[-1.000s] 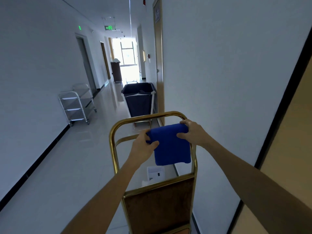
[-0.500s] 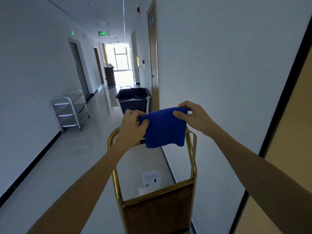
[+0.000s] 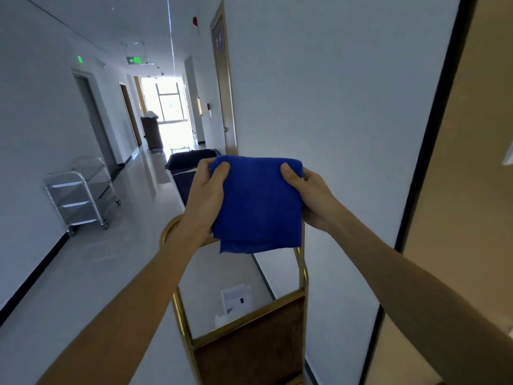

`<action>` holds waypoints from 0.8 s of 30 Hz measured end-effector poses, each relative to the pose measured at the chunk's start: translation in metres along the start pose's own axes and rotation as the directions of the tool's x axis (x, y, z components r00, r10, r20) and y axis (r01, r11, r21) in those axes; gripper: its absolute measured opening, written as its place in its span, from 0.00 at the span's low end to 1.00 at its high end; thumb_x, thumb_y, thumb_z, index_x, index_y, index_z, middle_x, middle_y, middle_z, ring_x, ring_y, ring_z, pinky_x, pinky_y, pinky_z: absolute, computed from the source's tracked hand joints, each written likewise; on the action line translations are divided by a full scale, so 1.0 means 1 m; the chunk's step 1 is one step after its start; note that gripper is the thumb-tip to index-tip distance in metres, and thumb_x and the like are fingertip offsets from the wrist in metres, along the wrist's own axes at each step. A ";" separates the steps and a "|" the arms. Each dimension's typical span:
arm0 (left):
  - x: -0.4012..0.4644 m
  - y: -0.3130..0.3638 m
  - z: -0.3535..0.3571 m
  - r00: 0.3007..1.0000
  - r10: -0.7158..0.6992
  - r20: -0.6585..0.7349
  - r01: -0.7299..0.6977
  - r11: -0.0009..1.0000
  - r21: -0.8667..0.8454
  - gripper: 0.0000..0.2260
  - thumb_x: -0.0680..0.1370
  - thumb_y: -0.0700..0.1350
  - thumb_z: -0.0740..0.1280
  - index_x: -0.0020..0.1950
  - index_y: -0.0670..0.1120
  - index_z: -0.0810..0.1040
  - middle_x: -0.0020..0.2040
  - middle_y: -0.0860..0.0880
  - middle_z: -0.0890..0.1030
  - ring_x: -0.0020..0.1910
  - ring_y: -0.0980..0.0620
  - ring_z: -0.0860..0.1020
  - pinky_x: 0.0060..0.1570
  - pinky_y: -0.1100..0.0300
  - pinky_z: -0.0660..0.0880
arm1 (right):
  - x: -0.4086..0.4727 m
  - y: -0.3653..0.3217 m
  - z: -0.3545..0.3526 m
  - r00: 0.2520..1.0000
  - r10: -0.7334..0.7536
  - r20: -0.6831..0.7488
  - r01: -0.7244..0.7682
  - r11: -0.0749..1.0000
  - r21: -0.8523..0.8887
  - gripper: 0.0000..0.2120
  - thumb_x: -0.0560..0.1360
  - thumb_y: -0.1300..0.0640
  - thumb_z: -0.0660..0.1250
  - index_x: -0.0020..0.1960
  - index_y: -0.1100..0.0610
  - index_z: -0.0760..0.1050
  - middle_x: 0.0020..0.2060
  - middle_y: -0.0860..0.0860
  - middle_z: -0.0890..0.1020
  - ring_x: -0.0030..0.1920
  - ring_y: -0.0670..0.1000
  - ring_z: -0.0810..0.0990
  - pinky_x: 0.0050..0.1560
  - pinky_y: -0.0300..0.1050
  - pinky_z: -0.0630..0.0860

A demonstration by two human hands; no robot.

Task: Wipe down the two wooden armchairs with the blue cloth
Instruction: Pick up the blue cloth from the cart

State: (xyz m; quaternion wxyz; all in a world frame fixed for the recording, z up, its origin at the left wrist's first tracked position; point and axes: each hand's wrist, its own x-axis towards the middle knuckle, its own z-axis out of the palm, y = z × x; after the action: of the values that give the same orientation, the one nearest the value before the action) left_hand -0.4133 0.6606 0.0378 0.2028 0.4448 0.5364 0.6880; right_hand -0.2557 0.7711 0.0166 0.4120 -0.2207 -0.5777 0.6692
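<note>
A folded blue cloth (image 3: 259, 207) hangs in the air in front of me, above a gold-framed cart. My left hand (image 3: 206, 195) pinches its upper left corner and my right hand (image 3: 311, 197) pinches its upper right corner. Both hands hold the cloth up at chest height, stretched between them. No wooden armchair is in view.
The gold-framed cart (image 3: 301, 276) with a brown panel stands right below my arms, against the white wall on the right. A dark laundry bin (image 3: 181, 166) sits behind it. A steel trolley (image 3: 79, 195) stands by the left wall. The corridor floor runs ahead on the left.
Both hands have lifted the blue cloth up off the cart's top rail and hold it higher and closer to me. The view has tilted slightly.
</note>
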 end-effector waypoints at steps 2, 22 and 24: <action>-0.001 -0.004 0.004 1.000 -0.013 0.024 0.013 1.000 -0.008 0.05 0.82 0.51 0.59 0.54 0.54 0.73 0.52 0.54 0.79 0.51 0.53 0.78 0.49 0.55 0.76 | -0.018 -0.002 -0.006 0.993 0.107 0.046 -0.108 0.994 0.032 0.23 0.73 0.49 0.70 0.63 0.58 0.74 0.56 0.54 0.83 0.54 0.55 0.83 0.51 0.49 0.81; -0.136 -0.028 0.214 0.791 0.012 0.612 0.043 0.996 -0.076 0.09 0.80 0.51 0.63 0.59 0.53 0.76 0.54 0.60 0.79 0.54 0.60 0.78 0.49 0.61 0.74 | -0.284 -0.001 -0.136 0.834 0.090 -0.545 0.121 0.933 0.339 0.25 0.76 0.37 0.61 0.63 0.54 0.78 0.59 0.55 0.82 0.58 0.56 0.82 0.55 0.53 0.76; -0.161 -0.024 0.243 0.742 0.059 0.668 0.025 0.993 -0.115 0.07 0.80 0.50 0.63 0.58 0.54 0.77 0.54 0.59 0.80 0.52 0.59 0.79 0.47 0.62 0.75 | -0.322 -0.010 -0.153 0.775 0.043 -0.631 0.216 0.920 0.328 0.25 0.77 0.37 0.60 0.63 0.54 0.78 0.60 0.55 0.82 0.59 0.56 0.82 0.56 0.53 0.76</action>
State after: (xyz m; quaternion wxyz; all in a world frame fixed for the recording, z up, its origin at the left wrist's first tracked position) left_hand -0.1324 0.6823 -0.0407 0.4010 0.6545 0.3829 0.5141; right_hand 0.0462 0.6019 -0.0676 0.6461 -0.3185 -0.2756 0.6365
